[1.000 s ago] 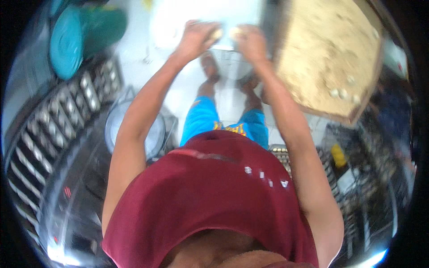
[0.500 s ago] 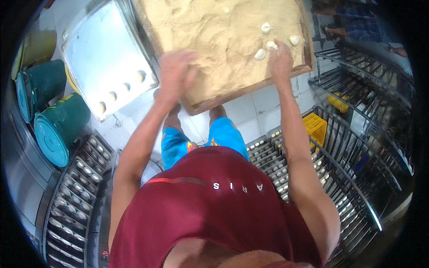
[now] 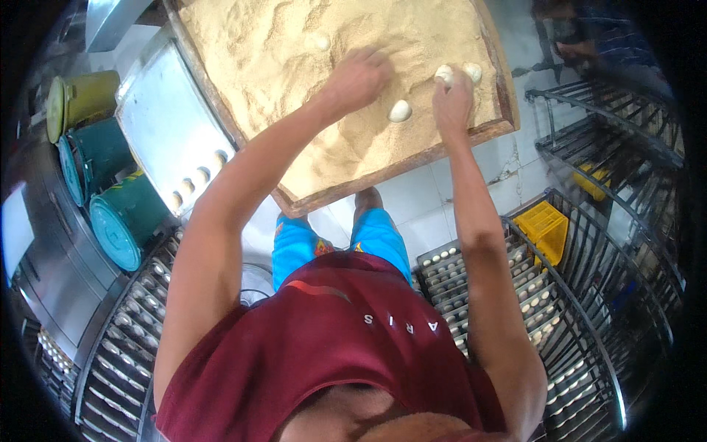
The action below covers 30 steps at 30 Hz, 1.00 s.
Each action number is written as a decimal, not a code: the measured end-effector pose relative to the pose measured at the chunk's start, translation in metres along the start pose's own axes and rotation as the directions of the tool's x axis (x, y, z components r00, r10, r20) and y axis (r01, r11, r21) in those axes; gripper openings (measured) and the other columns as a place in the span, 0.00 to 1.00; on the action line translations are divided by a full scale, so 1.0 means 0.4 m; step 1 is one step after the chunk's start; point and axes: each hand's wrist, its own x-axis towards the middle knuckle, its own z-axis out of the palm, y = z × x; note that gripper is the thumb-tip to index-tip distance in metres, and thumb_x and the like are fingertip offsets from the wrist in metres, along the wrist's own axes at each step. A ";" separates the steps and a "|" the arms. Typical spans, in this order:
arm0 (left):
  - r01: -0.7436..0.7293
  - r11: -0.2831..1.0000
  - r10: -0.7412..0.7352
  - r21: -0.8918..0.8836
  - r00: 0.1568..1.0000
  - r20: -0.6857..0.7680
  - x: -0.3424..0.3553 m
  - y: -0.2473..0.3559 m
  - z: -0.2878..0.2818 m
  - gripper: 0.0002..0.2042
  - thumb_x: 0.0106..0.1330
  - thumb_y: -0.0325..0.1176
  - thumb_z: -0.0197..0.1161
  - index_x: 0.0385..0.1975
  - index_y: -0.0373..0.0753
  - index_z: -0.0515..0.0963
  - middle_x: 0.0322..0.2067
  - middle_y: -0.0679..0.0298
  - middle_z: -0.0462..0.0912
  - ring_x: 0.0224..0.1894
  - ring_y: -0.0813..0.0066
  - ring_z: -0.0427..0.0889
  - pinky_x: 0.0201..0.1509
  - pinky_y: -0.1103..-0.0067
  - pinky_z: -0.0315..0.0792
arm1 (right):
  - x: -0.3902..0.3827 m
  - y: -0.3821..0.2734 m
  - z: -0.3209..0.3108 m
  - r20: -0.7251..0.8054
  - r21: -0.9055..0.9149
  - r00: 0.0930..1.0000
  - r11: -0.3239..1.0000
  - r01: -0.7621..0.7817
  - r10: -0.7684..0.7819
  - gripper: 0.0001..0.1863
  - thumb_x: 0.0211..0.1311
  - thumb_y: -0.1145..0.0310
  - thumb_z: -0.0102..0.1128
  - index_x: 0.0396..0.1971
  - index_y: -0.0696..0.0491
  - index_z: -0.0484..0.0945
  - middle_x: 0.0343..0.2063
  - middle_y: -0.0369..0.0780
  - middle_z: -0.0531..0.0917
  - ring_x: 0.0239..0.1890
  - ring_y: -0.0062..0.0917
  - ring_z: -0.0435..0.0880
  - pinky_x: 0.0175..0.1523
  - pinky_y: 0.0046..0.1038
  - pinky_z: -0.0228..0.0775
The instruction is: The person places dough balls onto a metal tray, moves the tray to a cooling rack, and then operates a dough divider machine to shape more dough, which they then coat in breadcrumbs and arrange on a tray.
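Note:
A wooden-framed tray [image 3: 383, 177] holds a bed of fine yellowish crumbs [image 3: 258, 66], with pale dough balls on it. My right hand [image 3: 453, 107] is at the tray's right side, fingers closed around a dough ball [image 3: 443, 73] that shows at the fingertips. Just to the right of it sits a second dough ball [image 3: 473, 71]. My left hand [image 3: 357, 79] is low over the middle of the crumbs; its fingers are smeared by motion, so what they hold cannot be seen. Between my hands rests a dough ball [image 3: 400, 111], and another ball [image 3: 322, 43] lies farther off at the left.
A metal baking tray [image 3: 166, 110] with several dough balls along its near edge adjoins the wooden frame. Lidded bins [image 3: 115, 232] stand at the left. Racks [image 3: 125, 346] of filled trays flank me; a yellow crate [image 3: 543, 228] is at the right.
My left hand has moved from the wooden frame's left side inward over the crumbs. My right hand stays among the dough balls at the right. The whole view has shifted somewhat.

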 end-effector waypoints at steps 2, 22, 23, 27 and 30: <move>0.002 0.991 -0.015 -0.131 0.995 -0.103 -0.095 -0.008 0.005 0.22 0.61 0.31 0.67 0.57 0.45 0.77 0.65 0.60 0.69 0.68 0.57 0.66 0.72 0.65 0.64 | -0.009 -0.029 0.038 0.067 0.069 0.990 0.989 -0.131 0.127 0.25 0.57 0.71 0.65 0.54 0.61 0.72 0.50 0.53 0.75 0.57 0.49 0.71 0.63 0.45 0.63; 0.368 0.899 -0.439 -0.239 0.747 -0.499 -0.124 -0.170 -0.035 0.24 0.67 0.39 0.63 0.63 0.48 0.71 0.62 0.59 0.72 0.64 0.60 0.68 0.68 0.61 0.62 | 0.169 -0.007 -0.033 0.184 0.120 0.983 0.993 0.000 -0.022 0.19 0.63 0.61 0.63 0.47 0.58 0.82 0.42 0.47 0.83 0.49 0.42 0.80 0.58 0.37 0.70; 0.337 0.907 -0.420 -0.254 0.777 -0.469 -0.123 -0.179 -0.033 0.23 0.67 0.38 0.63 0.62 0.48 0.71 0.61 0.59 0.73 0.64 0.60 0.69 0.68 0.62 0.62 | 0.160 -0.019 -0.031 0.194 0.086 0.980 0.996 0.030 -0.046 0.19 0.64 0.60 0.62 0.47 0.58 0.82 0.41 0.47 0.84 0.51 0.41 0.79 0.58 0.37 0.70; 0.244 0.942 -0.316 -0.229 0.873 -0.371 -0.121 -0.185 -0.034 0.21 0.67 0.33 0.61 0.61 0.50 0.73 0.60 0.63 0.75 0.63 0.59 0.71 0.67 0.62 0.63 | 0.096 -0.007 -0.005 0.237 -0.019 0.940 0.966 0.259 -0.248 0.16 0.64 0.63 0.60 0.47 0.57 0.81 0.42 0.48 0.83 0.48 0.44 0.78 0.56 0.40 0.68; 0.259 0.937 -0.334 -0.236 0.866 -0.373 -0.154 -0.181 -0.037 0.22 0.67 0.31 0.61 0.62 0.49 0.73 0.61 0.63 0.75 0.62 0.60 0.72 0.68 0.62 0.63 | 0.032 -0.036 -0.029 0.206 0.012 0.923 0.944 0.329 -0.324 0.16 0.60 0.67 0.63 0.46 0.58 0.80 0.42 0.48 0.82 0.46 0.44 0.77 0.55 0.42 0.67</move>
